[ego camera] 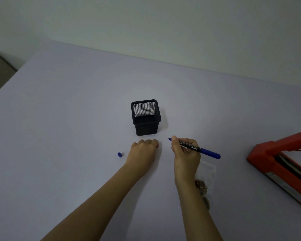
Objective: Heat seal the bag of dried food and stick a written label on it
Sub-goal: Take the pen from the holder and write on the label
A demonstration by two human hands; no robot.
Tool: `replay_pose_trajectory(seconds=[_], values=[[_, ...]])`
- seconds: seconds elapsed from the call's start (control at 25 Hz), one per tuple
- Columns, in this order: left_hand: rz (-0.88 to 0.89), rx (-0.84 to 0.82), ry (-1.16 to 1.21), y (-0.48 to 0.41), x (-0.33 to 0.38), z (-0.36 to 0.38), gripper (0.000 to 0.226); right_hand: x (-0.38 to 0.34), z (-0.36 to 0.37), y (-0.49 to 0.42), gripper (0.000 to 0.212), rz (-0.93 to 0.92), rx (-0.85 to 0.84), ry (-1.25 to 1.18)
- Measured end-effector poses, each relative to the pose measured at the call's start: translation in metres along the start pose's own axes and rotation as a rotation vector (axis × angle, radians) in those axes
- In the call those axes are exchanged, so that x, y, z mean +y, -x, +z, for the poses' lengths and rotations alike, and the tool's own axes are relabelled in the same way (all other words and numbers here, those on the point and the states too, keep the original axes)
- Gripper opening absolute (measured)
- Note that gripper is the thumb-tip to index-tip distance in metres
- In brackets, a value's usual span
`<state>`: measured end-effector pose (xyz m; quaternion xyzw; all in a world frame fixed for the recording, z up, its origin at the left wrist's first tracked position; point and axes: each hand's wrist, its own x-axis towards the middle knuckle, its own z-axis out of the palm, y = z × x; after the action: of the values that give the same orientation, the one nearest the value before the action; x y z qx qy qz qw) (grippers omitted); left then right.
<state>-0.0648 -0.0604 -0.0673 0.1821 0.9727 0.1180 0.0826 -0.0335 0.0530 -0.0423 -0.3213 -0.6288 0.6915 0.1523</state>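
My right hand grips a blue marker, uncapped, its tip pointing left just above the table. The marker's blue cap stands on the table to the left of my left hand. That hand rests palm down on the table in front of the pen holder, fingers curled; whether a label lies under it is hidden. A clear bag of brown dried food lies flat behind my right forearm, partly covered by it. The red heat sealer sits at the right edge with its arm raised.
A black mesh pen holder stands just beyond both hands, with nothing visible inside. The pale lilac table runs back to a white wall. A black cable trails from the sealer at the far right.
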Motion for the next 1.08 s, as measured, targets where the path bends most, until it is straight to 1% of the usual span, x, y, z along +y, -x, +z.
replay_pose_trajectory(seconds=[0.08, 0.2, 0.32, 0.48, 0.64, 0.72, 0.8, 0.88, 0.96, 1.08], values=[[0.126, 0.067, -0.069, 0.011, 0.002, 0.0, 0.02, 0.001, 0.0, 0.0, 0.012, -0.004, -0.004, -0.014], [0.308, 0.187, -0.077, 0.028, -0.004, 0.017, 0.029, 0.005, -0.001, 0.001, 0.012, -0.017, -0.002, -0.006], [0.348, 0.238, -0.041, 0.04, -0.009, 0.034, 0.034, 0.011, -0.002, 0.002, 0.013, -0.011, -0.011, -0.001], [0.291, 0.277, 0.034, 0.05, -0.014, 0.042, 0.028, 0.021, 0.0, 0.01, 0.013, -0.086, -0.041, 0.097], [0.151, 0.291, 0.311, 0.047, -0.016, 0.041, 0.026, 0.04, 0.007, 0.03, 0.014, -0.149, -0.087, 0.132], [0.067, 0.292, 0.414, 0.046, -0.014, 0.038, 0.024, 0.049, 0.01, 0.038, 0.018, -0.168, -0.093, 0.14], [0.02, 0.301, 0.463, 0.046, -0.013, 0.036, 0.024, 0.052, 0.011, 0.041, 0.024, -0.219, -0.072, 0.137], [0.011, 0.313, 0.513, 0.047, -0.016, 0.036, 0.023, 0.054, 0.014, 0.041, 0.026, -0.277, -0.071, 0.137], [0.001, 0.353, 0.56, 0.047, -0.021, 0.037, 0.019, 0.057, 0.016, 0.042, 0.027, -0.308, -0.102, 0.145], [-0.089, 0.413, 0.618, 0.051, -0.024, 0.036, 0.019, 0.061, 0.015, 0.043, 0.025, -0.353, -0.144, 0.178]])
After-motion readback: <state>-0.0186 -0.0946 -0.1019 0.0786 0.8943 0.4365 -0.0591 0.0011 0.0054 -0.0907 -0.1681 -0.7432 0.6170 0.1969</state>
